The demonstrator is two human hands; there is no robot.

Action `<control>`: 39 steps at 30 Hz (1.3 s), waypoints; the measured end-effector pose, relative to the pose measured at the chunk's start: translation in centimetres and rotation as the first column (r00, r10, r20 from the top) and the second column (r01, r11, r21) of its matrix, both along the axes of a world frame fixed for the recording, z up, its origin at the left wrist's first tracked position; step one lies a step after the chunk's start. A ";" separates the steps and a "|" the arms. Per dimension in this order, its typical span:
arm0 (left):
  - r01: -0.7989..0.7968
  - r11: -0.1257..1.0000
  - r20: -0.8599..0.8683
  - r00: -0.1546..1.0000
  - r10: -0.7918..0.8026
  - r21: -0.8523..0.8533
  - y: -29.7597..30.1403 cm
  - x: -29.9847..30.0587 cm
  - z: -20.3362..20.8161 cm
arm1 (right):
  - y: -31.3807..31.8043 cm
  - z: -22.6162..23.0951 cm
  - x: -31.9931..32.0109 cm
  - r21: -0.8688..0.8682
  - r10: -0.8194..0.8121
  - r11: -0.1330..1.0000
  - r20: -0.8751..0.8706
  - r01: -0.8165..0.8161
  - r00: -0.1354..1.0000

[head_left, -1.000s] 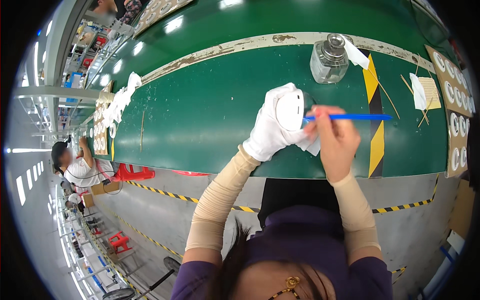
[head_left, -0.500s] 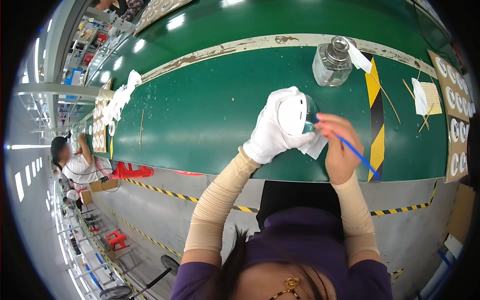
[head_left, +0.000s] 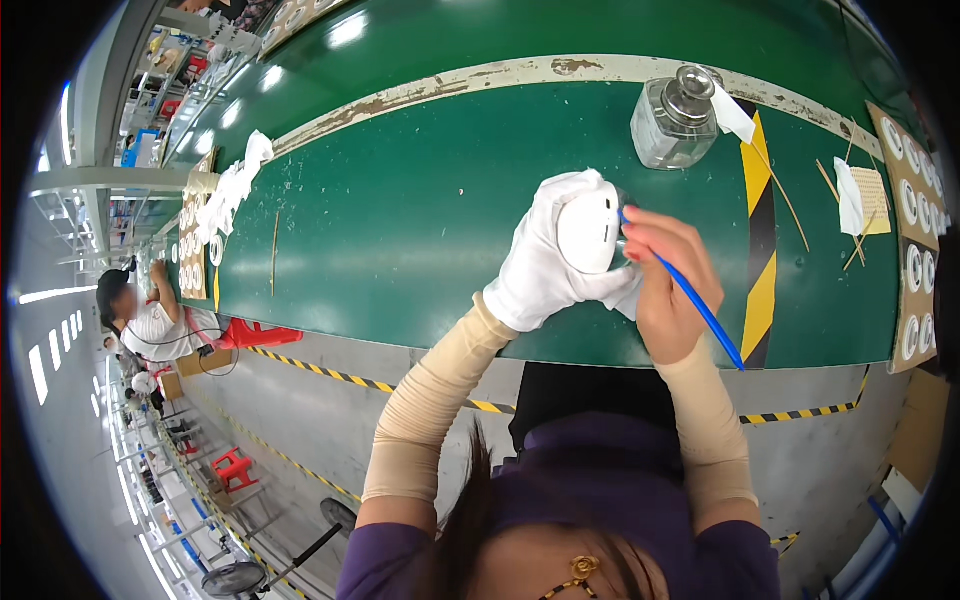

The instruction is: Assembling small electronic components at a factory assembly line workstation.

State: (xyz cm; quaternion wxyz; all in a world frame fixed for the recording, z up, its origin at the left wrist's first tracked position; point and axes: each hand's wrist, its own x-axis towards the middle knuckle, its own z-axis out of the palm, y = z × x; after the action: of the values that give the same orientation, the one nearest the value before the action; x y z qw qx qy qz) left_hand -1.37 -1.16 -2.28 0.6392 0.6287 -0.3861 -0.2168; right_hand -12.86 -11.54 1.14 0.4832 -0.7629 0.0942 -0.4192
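Observation:
My left hand (head_left: 540,262), in a white glove, is closed around a round white plastic piece (head_left: 585,232). Small dark slots mark the face of this piece, and a glassy, see-through side shows along its right edge. Bare-fingered, my right hand (head_left: 672,285) pinches a thin blue pen-like stick (head_left: 712,322). The stick's upper end meets the right edge of the round piece; whether its tip touches is too small to tell. White cloth or glove material bunches below the piece, between my hands. Both hands are above the green tabletop (head_left: 400,220), near its front edge.
Beyond my hands stands a stoppered glass jar (head_left: 675,125), a white tissue (head_left: 733,118) beside it. At right are wooden sticks (head_left: 790,208), a yellowish pad (head_left: 873,200) and boards of white rings (head_left: 905,262). White cloths (head_left: 235,190) lie far left, near a seated person (head_left: 155,315).
The blue stick's tip has moved up along the round piece's right edge, my right hand shifting slightly with it. The piece has turned a little, so less of its glassy side shows.

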 end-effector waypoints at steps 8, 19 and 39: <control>-0.022 1.000 0.112 0.993 0.021 0.005 0.0 0.0 -0.1 | -0.1 -0.1 -0.1 -0.111 -0.041 0.993 -0.057 0.035 0.998; -0.015 1.000 0.196 0.981 0.011 0.016 0.2 0.4 -0.1 | 0.4 -0.5 -0.8 -0.103 -0.022 0.994 -0.027 0.020 0.999; 0.200 0.980 0.227 0.953 -0.199 0.019 0.4 2.1 0.3 | 0.2 -0.7 -0.3 -0.240 -0.064 0.969 0.006 0.064 0.998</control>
State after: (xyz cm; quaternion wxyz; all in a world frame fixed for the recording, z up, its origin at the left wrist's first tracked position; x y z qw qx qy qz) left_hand 0.70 -0.80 -1.99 0.5667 0.6061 -0.5187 -0.2057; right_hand -13.19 -11.31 0.41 0.3737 -0.8125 0.0679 -0.4423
